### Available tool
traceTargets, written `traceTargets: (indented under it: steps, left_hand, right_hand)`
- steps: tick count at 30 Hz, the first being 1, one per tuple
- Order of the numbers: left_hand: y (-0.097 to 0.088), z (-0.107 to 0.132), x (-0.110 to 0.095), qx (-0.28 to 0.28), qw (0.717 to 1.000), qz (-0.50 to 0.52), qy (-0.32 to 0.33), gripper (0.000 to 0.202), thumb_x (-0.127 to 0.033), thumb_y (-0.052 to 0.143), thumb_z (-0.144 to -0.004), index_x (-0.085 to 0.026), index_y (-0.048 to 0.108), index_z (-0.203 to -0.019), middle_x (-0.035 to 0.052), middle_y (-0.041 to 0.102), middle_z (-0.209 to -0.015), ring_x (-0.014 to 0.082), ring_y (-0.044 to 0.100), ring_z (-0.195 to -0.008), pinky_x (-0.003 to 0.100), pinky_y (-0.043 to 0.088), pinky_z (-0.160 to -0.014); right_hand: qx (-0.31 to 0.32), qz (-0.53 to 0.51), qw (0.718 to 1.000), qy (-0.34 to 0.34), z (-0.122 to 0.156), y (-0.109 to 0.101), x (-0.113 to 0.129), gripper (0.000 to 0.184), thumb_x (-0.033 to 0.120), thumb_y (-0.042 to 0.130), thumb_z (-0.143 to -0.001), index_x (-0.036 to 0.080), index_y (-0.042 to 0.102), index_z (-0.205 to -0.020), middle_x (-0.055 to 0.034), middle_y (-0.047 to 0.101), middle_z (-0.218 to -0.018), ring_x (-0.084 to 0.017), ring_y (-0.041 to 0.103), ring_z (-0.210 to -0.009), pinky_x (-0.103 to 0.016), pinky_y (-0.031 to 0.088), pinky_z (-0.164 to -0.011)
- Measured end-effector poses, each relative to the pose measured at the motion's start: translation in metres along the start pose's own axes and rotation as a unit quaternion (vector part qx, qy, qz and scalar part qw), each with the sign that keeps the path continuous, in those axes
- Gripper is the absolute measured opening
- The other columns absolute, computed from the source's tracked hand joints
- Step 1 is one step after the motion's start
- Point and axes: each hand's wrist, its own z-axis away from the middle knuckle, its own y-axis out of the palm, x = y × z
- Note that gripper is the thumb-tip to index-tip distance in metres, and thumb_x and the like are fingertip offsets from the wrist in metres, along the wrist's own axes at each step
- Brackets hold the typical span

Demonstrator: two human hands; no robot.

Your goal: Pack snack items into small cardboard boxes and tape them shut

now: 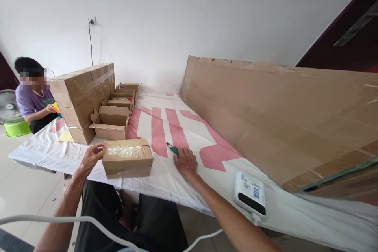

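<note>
A closed cardboard box (127,161) with clear tape over its top seam sits at the near edge of the cloth-covered table (159,181). My left hand (92,158) grips its left end, fingers curled at the upper corner. To the right of the box, my right hand (186,162) rests low over the cloth, closed around a green utility knife (173,149). The knife's blade end points away and to the left, apart from the box. My palm hides the rest of its handle.
Stacked taped boxes (79,98) stand at the left, beside a row of open boxes (110,120). A large cardboard sheet (265,118) leans along the right. A white device (250,193) with a cable lies near my right forearm. Another person (35,94) sits at far left.
</note>
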Motion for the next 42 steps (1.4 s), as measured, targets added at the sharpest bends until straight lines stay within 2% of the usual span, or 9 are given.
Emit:
traceTargets:
  steps: [4, 7, 13, 19, 25, 30, 35, 39, 42]
  left_hand:
    - [-0.002, -0.002, 0.004, 0.007, 1.0, -0.001, 0.0, 0.071, -0.061, 0.098, -0.063, -0.017, 0.082, -0.116, 0.0143, 0.087, -0.103, 0.0326, 0.081, -0.094, 0.038, 0.059, -0.083]
    - [-0.004, -0.005, 0.004, 0.011, 1.0, -0.013, 0.002, 0.068, -0.06, 0.098, -0.063, -0.017, 0.085, -0.114, 0.0149, 0.087, -0.108, 0.0334, 0.081, -0.097, 0.038, 0.059, -0.084]
    - [-0.004, -0.009, 0.004, -0.02, 0.998, -0.05, 0.029, 0.056, -0.065, 0.096, -0.06, -0.02, 0.09, -0.09, 0.0157, 0.071, -0.15, 0.039, 0.073, -0.121, 0.04, 0.062, -0.088]
    - [-0.007, -0.013, 0.005, -0.028, 0.997, -0.065, 0.033, 0.069, -0.08, 0.093, -0.056, -0.02, 0.091, -0.091, 0.0169, 0.07, -0.148, 0.0425, 0.068, -0.127, 0.042, 0.063, -0.09]
    - [-0.011, -0.014, -0.004, 0.004, 0.993, -0.111, 0.052, 0.056, -0.068, 0.098, -0.06, -0.021, 0.091, -0.088, 0.0173, 0.074, -0.142, 0.0439, 0.063, -0.136, 0.046, 0.057, -0.105]
    - [-0.009, -0.013, -0.004, -0.006, 0.993, -0.107, 0.048, 0.056, -0.067, 0.098, -0.057, -0.022, 0.091, -0.089, 0.0173, 0.071, -0.147, 0.0464, 0.061, -0.139, 0.05, 0.055, -0.11]
    - [-0.011, -0.011, 0.005, -0.04, 0.99, -0.117, 0.063, 0.063, -0.071, 0.096, -0.06, -0.021, 0.091, -0.098, 0.0177, 0.069, -0.151, 0.0476, 0.053, -0.15, 0.052, 0.05, -0.118]
    - [-0.015, -0.01, 0.015, -0.053, 0.986, -0.127, 0.09, 0.065, -0.076, 0.091, -0.066, -0.022, 0.09, -0.103, 0.0163, 0.067, -0.155, 0.0458, 0.057, -0.147, 0.055, 0.046, -0.123]
    - [-0.019, -0.011, 0.022, -0.075, 0.981, -0.149, 0.104, 0.067, -0.08, 0.088, -0.066, -0.023, 0.089, -0.101, 0.0153, 0.07, -0.151, 0.0451, 0.057, -0.148, 0.055, 0.042, -0.127]
  right_hand:
    - [0.001, 0.002, 1.0, 0.0, -0.001, 0.001, 0.0, 0.024, 0.021, 0.051, -0.105, 0.017, 0.068, -0.122, -0.0135, 0.069, -0.121, -0.029, 0.057, -0.116, -0.037, 0.036, -0.087]
    - [0.0, 0.0, 1.0, 0.001, -0.001, 0.001, 0.0, 0.023, 0.021, 0.052, -0.104, 0.018, 0.068, -0.121, -0.0131, 0.069, -0.119, -0.029, 0.057, -0.115, -0.037, 0.036, -0.087]
    - [0.002, -0.009, 1.0, 0.004, -0.002, 0.0, 0.0, 0.024, 0.022, 0.054, -0.104, 0.018, 0.068, -0.123, -0.0127, 0.069, -0.121, -0.028, 0.057, -0.117, -0.037, 0.036, -0.087]
    - [-0.002, -0.008, 1.0, 0.0, -0.003, 0.002, 0.0, 0.026, 0.022, 0.052, -0.105, 0.018, 0.068, -0.125, -0.0125, 0.069, -0.121, -0.028, 0.056, -0.116, -0.037, 0.037, -0.089]
    - [-0.011, 0.0, 1.0, 0.001, -0.005, 0.006, -0.001, 0.025, 0.022, 0.056, -0.104, 0.021, 0.068, -0.126, -0.0116, 0.068, -0.121, -0.028, 0.056, -0.115, -0.036, 0.038, -0.09]
    - [-0.004, -0.021, 1.0, 0.003, -0.008, 0.005, 0.0, 0.031, 0.023, 0.054, -0.106, 0.022, 0.067, -0.134, -0.0118, 0.069, -0.125, -0.028, 0.056, -0.118, -0.037, 0.04, -0.092]
    - [0.002, -0.048, 0.999, 0.002, -0.011, -0.004, 0.003, 0.037, 0.023, 0.053, -0.108, 0.023, 0.065, -0.142, -0.0119, 0.07, -0.129, -0.026, 0.057, -0.12, -0.036, 0.042, -0.096]
    - [-0.001, -0.079, 0.997, 0.004, -0.013, -0.016, 0.006, 0.039, 0.021, 0.05, -0.108, 0.024, 0.065, -0.144, -0.0112, 0.071, -0.126, -0.025, 0.061, -0.12, -0.034, 0.044, -0.098]
    - [-0.012, -0.157, 0.987, 0.02, -0.011, -0.024, 0.008, 0.039, 0.023, 0.047, -0.107, 0.024, 0.066, -0.141, -0.0101, 0.072, -0.125, -0.024, 0.065, -0.115, -0.033, 0.047, -0.094]
